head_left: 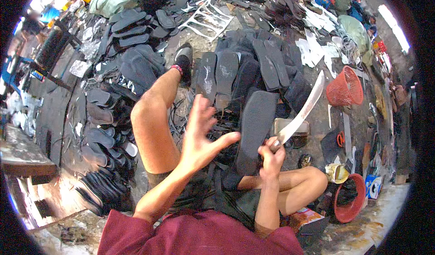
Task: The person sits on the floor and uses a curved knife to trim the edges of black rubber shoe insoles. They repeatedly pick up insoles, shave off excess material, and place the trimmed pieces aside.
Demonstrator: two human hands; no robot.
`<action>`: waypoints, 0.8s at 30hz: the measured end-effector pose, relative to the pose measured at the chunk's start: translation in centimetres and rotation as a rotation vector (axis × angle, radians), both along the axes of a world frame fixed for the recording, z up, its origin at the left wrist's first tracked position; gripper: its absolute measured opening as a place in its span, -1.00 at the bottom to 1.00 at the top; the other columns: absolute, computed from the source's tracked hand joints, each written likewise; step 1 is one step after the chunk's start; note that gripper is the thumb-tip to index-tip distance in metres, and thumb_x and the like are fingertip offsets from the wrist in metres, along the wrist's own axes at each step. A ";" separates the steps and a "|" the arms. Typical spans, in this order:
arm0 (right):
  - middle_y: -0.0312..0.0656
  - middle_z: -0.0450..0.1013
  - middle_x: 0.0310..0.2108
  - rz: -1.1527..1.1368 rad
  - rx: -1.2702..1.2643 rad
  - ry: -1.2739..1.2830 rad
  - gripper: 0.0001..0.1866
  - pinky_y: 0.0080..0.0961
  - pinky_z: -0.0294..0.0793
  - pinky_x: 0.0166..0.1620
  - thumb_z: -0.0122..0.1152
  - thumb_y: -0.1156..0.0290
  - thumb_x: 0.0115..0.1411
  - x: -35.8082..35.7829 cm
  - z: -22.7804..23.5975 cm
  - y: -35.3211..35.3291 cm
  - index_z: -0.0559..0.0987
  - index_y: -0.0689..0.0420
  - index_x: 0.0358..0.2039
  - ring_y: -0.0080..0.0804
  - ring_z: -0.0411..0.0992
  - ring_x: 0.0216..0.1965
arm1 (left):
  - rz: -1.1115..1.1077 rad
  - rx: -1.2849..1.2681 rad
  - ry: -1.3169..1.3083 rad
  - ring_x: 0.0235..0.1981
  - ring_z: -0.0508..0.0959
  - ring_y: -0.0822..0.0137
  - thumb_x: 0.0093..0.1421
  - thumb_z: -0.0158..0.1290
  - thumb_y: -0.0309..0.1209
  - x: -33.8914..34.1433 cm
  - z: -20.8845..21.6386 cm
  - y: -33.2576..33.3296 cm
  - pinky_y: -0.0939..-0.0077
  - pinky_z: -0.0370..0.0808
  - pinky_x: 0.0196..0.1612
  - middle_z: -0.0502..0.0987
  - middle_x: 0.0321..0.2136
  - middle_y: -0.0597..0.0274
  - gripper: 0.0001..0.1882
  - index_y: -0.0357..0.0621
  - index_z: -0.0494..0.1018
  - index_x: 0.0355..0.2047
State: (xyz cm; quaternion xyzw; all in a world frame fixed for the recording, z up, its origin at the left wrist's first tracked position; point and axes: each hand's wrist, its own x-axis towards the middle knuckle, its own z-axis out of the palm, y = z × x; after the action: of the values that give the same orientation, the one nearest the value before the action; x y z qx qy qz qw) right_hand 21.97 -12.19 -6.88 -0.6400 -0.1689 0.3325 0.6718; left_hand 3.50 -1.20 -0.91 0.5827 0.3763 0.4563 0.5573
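My left hand (pixel 199 135) is raised over my lap, its fingers spread and a little blurred, holding nothing. Closed around the handle of a long curved knife (pixel 306 107) is my right hand (pixel 273 157); the pale blade points up and away to the right. Between the two hands stands a dark grey shoe sole (pixel 257 123), its lower end close to my foot. My left hand is apart from the sole. Whether my right hand touches the sole's edge, I cannot tell. Beyond them lie more black soles (pixel 226 71) in a heap.
A red plastic basket (pixel 345 88) stands right of the blade, with orange-handled scissors (pixel 340 139) below it. A red bucket (pixel 351 198) and a blue can (pixel 373 187) sit at the lower right. Stacked soles (pixel 129 26) and white cut-out scraps (pixel 206 17) cover the far floor.
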 end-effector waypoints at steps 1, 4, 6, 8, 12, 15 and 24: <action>-0.47 0.26 -0.46 0.098 0.013 0.051 -0.70 -0.66 0.24 -0.29 0.22 0.70 -0.12 -0.8 1.2 -0.8 0.37 0.04 -0.43 -0.64 0.25 -0.43 | -0.101 -0.244 -0.043 0.30 0.30 0.03 0.00 0.45 -0.33 1.8 -0.2 0.5 0.22 0.38 0.26 0.13 0.35 -0.26 0.26 -0.25 -0.28 0.45; -0.24 0.50 -0.35 0.101 0.001 -0.067 -0.75 -0.60 0.45 -0.33 0.16 0.72 0.02 -2.4 0.5 -1.1 0.37 0.10 -0.38 -0.53 0.46 -0.43 | -0.134 -0.479 -0.111 -0.06 0.53 0.39 0.16 0.31 -0.42 3.0 0.9 1.5 0.46 0.47 0.04 0.58 -0.09 0.14 -0.30 -0.33 0.26 0.24; 0.02 0.60 -0.17 -0.017 -0.061 -0.086 -0.84 -0.49 0.61 -0.32 0.06 0.71 0.19 -1.6 -1.6 -0.1 0.35 0.16 -0.34 -0.32 0.63 -0.35 | 0.169 -0.186 -0.131 -0.15 0.53 0.48 0.24 0.21 -0.47 1.8 2.8 0.7 0.55 0.47 -0.03 0.59 -0.14 0.30 -0.66 -0.31 0.47 -0.01; 0.03 0.60 -0.23 0.141 -0.270 -0.354 -0.90 -0.42 0.59 -0.24 0.11 0.49 0.29 -0.9 -3.0 0.4 0.41 0.20 -0.24 -0.25 0.61 -0.27 | 0.260 -0.216 -0.343 -0.14 0.55 0.42 0.27 0.15 -0.45 -1.6 4.6 1.9 0.54 0.46 -0.01 0.58 -0.09 0.25 -0.61 -0.25 0.41 0.10; -0.06 0.51 -0.36 0.232 -0.239 -0.850 -0.69 -0.29 0.50 -0.23 0.19 0.20 0.33 -1.3 -3.9 0.9 0.45 0.20 -0.16 -0.08 0.51 -0.34 | 0.008 -0.359 -0.316 -0.09 0.57 0.42 0.31 0.13 -0.38 -6.1 6.7 2.9 0.47 0.50 0.02 0.57 -0.05 0.27 -0.54 -0.19 0.36 0.18; -0.10 0.42 -0.43 0.290 -0.117 -0.679 -0.65 -0.29 0.45 -0.33 0.28 0.28 0.28 -0.7 -1.3 -0.9 0.43 0.11 -0.01 -0.18 0.43 -0.46 | -0.064 -0.736 -0.251 -0.07 0.58 0.38 0.26 0.17 -0.39 -8.2 5.9 2.5 0.44 0.51 0.02 0.57 -0.07 0.27 -0.53 -0.19 0.37 0.16; 0.01 0.47 -0.33 0.667 -0.068 -0.710 -0.52 -0.20 0.48 -0.31 0.19 0.46 0.17 -3.4 1.9 -11.9 0.51 0.13 0.14 -0.03 0.46 -0.38 | -0.058 -0.915 -0.182 -0.13 0.60 0.34 0.29 0.13 -0.22 -10.2 3.7 0.3 0.38 0.56 -0.05 0.58 -0.08 0.26 -0.48 -0.15 0.36 0.19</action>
State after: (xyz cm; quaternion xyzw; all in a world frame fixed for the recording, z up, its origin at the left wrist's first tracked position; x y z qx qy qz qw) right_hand 18.55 -24.04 -5.01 -0.6465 -0.5725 0.2959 0.4083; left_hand -6.66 -0.91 2.75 0.2449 0.4722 0.2768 0.8002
